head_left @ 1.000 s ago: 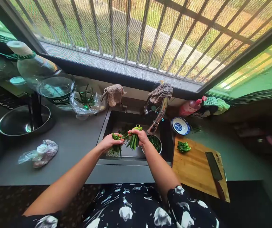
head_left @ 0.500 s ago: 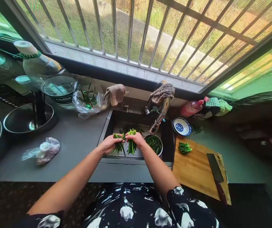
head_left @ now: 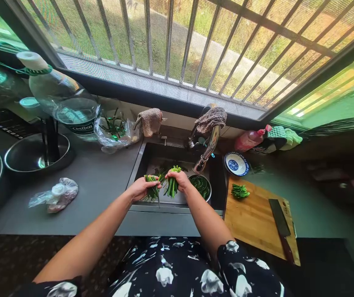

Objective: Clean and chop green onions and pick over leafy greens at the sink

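Observation:
Over the sink (head_left: 140, 165), my left hand (head_left: 140, 189) is closed round a bunch of thin green stalks (head_left: 152, 190), some with long hanging ends. My right hand (head_left: 180, 180) grips a second bunch of green stalks (head_left: 172, 187), its pale cut ends pointing up. A small gap separates the two bunches. Beside my right wrist, a round bowl (head_left: 210, 190) of dark leafy greens in water stands in the sink. The faucet (head_left: 202, 161) hangs above that bowl. Exactly which vegetable the stalks are, I cannot tell.
Right of the sink lies a wooden cutting board (head_left: 251, 222) with a cut green bundle (head_left: 239, 191) and a cleaver (head_left: 279, 218). A blue-white bowl (head_left: 236, 164) stands behind it. On the left are a tied plastic bag (head_left: 62, 198), a metal pan (head_left: 19, 165) and a large water bottle (head_left: 62, 93).
My hands have drawn slightly apart, the left going left and the right going a little right, each with its green stalks. The gap between the bunches is wider.

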Tool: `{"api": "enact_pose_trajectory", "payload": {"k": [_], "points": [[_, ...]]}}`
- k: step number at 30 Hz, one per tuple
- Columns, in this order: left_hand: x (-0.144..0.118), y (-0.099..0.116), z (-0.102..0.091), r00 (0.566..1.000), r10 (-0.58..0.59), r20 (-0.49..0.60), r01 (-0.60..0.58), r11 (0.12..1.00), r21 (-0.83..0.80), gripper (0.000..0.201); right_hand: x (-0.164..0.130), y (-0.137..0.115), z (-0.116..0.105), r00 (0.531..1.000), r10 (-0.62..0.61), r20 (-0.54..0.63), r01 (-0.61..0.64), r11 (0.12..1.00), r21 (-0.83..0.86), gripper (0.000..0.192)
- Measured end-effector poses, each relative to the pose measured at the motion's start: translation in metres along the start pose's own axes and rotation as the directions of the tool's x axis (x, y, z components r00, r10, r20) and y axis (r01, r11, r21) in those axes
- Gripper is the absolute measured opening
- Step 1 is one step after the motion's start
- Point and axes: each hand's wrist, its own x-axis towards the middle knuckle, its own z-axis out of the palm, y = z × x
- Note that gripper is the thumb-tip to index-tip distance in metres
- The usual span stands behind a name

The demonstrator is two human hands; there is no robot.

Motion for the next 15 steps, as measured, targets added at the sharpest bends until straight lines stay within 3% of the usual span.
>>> {"api": "enact_pose_trajectory", "payload": {"k": [15], "points": [[0.009, -0.009, 0.000, 0.999, 0.033, -0.021, -0.034, 0.999, -0.016, 0.034, 0.003, 0.010, 0.000, 0.998, 0.056, -0.011, -0.056, 0.998, 0.029, 0.024]]}}
